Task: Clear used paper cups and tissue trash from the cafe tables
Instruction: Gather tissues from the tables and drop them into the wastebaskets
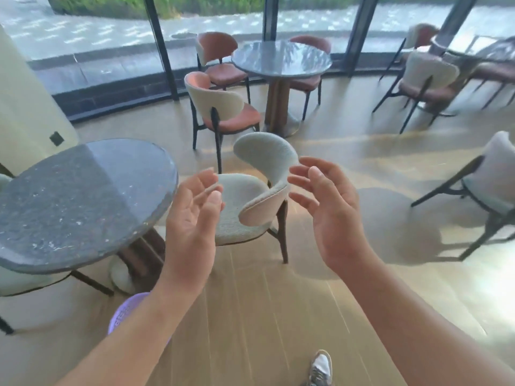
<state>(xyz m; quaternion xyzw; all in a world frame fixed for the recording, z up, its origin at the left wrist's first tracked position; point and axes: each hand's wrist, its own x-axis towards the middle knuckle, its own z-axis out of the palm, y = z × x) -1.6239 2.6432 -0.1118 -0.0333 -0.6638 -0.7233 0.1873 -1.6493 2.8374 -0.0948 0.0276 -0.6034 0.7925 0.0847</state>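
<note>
Both hands are raised in front of the person, palms turned toward each other. The left hand and right hand hold nothing, their fingers released and loosely curved. They hang in the air in front of a pale chair, just right of the near tabletop.

No paper cup or tissue shows anywhere in this view — not on the near tabletop, not on the far tabletop by the window, and none on the floor. A third tabletop at the right edge is cut off and blurred, so what it carries cannot be told.

A purple object sits low beside the left forearm, mostly hidden. It may be a bin for the trash, though that is only a guess.

Judging from this, the part of the room in view looks finished — or at least nothing is left here to pick up. What remains, if anything, lies at tables outside the frame or on the half-seen one at the right. The sensible next step would be to check that one.
</note>
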